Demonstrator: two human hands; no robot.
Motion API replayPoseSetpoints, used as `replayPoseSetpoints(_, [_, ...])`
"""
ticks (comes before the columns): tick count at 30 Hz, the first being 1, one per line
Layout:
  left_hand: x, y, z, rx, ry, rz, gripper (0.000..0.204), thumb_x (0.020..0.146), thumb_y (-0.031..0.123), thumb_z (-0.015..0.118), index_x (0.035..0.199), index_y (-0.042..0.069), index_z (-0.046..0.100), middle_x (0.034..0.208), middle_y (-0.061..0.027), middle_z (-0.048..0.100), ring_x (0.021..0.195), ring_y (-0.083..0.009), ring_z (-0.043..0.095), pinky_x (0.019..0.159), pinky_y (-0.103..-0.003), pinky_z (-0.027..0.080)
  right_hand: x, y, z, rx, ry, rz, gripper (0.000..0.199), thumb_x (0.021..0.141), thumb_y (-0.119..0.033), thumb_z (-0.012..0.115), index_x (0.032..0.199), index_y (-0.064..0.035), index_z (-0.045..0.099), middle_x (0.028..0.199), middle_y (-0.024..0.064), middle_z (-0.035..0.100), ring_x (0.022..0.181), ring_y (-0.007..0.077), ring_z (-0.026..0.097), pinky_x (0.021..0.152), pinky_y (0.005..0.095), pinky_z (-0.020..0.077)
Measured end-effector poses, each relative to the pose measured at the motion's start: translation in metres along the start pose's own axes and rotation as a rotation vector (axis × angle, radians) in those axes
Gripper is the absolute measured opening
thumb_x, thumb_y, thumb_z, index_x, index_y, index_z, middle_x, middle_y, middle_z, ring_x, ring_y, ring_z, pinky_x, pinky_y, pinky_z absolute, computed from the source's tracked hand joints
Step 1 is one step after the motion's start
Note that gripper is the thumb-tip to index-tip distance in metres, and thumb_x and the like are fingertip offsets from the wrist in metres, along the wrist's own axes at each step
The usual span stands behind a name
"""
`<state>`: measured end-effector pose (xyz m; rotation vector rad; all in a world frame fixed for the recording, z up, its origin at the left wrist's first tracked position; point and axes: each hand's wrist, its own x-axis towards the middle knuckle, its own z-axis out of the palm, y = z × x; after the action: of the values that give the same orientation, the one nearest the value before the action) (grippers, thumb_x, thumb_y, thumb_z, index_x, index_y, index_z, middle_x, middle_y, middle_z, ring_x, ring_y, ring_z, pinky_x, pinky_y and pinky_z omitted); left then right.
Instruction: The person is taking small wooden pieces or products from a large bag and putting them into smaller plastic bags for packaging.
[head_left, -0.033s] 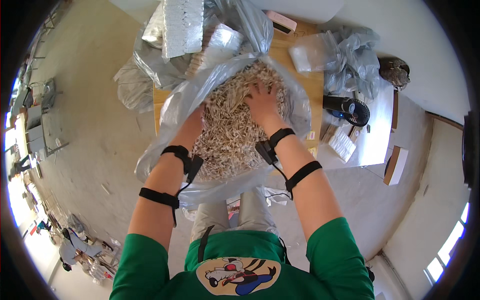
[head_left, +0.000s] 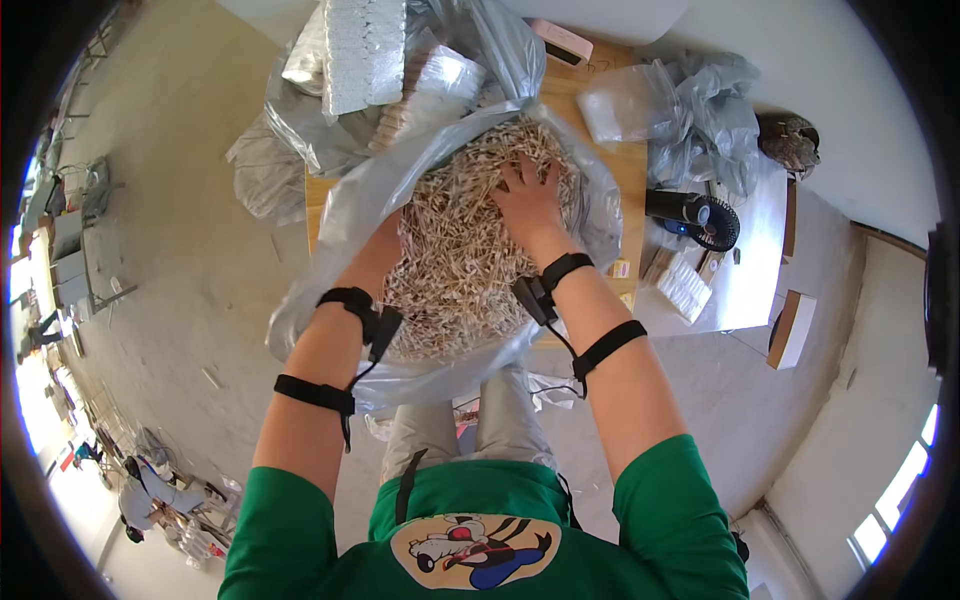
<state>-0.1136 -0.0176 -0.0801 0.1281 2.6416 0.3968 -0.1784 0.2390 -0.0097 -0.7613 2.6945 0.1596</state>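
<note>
A big translucent plastic bag (head_left: 345,215) gapes wide in front of me, full of a loose heap of short, thin, whitish and brown sticks (head_left: 460,260). On the far right part of the heap lies my right hand (head_left: 530,205), open, its fingers spread and the tips partly among the sticks. My left hand (head_left: 386,238) reaches in along the bag's left wall. Its fingers are hidden by the plastic and the sticks, so I cannot see whether they hold anything. Both my forearms wear black straps with small black devices.
Wrapped white packs (head_left: 364,55) sit beyond the bag at the left on a wooden table (head_left: 632,170). To the right are crumpled plastic bags (head_left: 715,110), a small black fan (head_left: 718,226) and a white pack (head_left: 684,288) on a white table. A cardboard box (head_left: 791,330) stands farther right.
My left forearm has shifted slightly left, and the bag's left side with it. My right hand stays almost in place on the heap, with its fingers spread.
</note>
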Motion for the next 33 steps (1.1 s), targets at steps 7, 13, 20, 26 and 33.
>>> replayPoseSetpoints(7, [-0.007,0.097,-0.019,0.111,0.071,-0.030,0.052,0.074,0.012,0.058,0.123,0.020,0.045,0.139,-0.0092,0.025,0.127,-0.0395,0.021,0.097,-0.060,0.021,-0.037,-0.039,0.044,0.108,0.051,0.015,0.032,0.081,-0.022,0.049,0.113,-0.0223,0.055,0.132,0.0065,0.038,0.127,0.0301,0.026,0.093,0.0659,0.0218])
replayPoseSetpoints(13, [-0.047,0.107,0.014,0.082,-0.124,-0.004,0.055,0.074,0.013,0.060,0.126,0.015,0.042,0.136,-0.0140,0.028,0.126,-0.0408,0.022,0.098,-0.057,0.023,-0.092,-0.061,0.021,0.615,0.194,0.104,0.029,0.076,-0.013,0.055,0.104,-0.0130,0.059,0.125,0.0104,0.044,0.122,0.0307,0.033,0.093,0.0534,0.0332])
replayPoseSetpoints(20, [0.016,0.122,-0.005,0.104,-0.152,-0.051,0.042,0.078,0.022,0.061,0.116,0.011,0.050,0.131,-0.0184,0.034,0.118,-0.0366,0.036,0.092,-0.049,0.036,-0.217,0.054,0.056,0.955,0.713,0.664,0.020,0.071,0.002,0.053,0.086,-0.0067,0.061,0.084,0.0116,0.061,0.082,0.0287,0.059,0.069,0.0338,0.0475])
replayPoseSetpoints(26, [-0.001,0.130,0.018,0.067,-0.133,-0.094,0.040,0.079,0.021,0.058,0.116,0.008,0.050,0.126,-0.0224,0.040,0.116,-0.0368,0.039,0.092,-0.044,0.038,-0.285,0.152,0.181,1.592,0.749,1.317,0.010,0.079,-0.005,0.054,0.088,-0.0043,0.060,0.076,0.0073,0.059,0.064,0.0186,0.059,0.057,0.0285,0.0477])
replayPoseSetpoints(33, [-0.078,0.159,0.063,-0.109,-0.074,0.068,0.047,0.081,0.021,0.057,0.122,0.004,0.044,0.121,-0.0209,0.044,0.112,-0.0344,0.044,0.090,-0.039,0.039,-0.272,0.189,0.273,2.126,0.579,1.562,0.015,0.082,-0.015,0.056,0.076,-0.0050,0.047,0.063,0.0060,0.047,0.050,0.0173,0.050,0.040,0.0276,0.0453])
